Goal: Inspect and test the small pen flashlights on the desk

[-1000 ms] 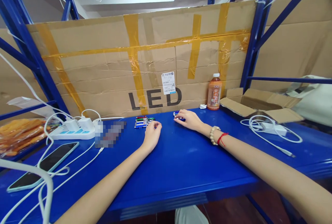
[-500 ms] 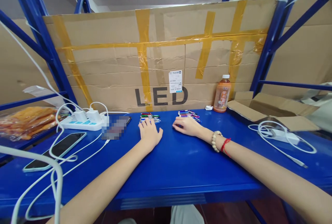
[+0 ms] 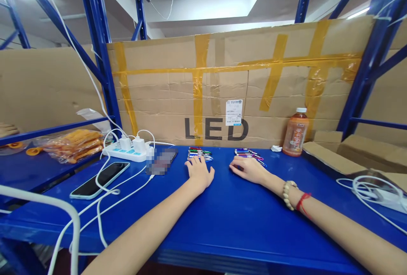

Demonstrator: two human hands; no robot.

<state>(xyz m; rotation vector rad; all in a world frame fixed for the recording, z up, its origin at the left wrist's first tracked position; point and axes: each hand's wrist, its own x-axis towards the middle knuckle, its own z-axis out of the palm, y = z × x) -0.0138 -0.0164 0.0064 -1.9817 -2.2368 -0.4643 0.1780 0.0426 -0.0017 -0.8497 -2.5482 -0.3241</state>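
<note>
My left hand (image 3: 199, 174) lies palm down on the blue table with its fingers spread. Its fingertips reach the near edge of a small group of pens (image 3: 197, 151) with green, red and blue barrels. My right hand (image 3: 249, 169) rests on the table farther right, fingers loosely bent and nothing seen in them. Just behind it is a second group of pens (image 3: 246, 152), in blue, purple and red, partly covered by that hand. A beaded bracelet (image 3: 288, 195) and a red string (image 3: 303, 202) circle the right wrist.
At left are a phone (image 3: 100, 180), a white power strip (image 3: 127, 152) with cables, and a dark, blurred device (image 3: 163, 161). An orange drink bottle (image 3: 295, 133) and an open carton (image 3: 337, 156) stand at right. A cardboard sheet (image 3: 159, 101) backs the table.
The camera view has turned left and up, so everything sits farther right and lower in the picture. Both hands keep nearly the same places beside the pens.
</note>
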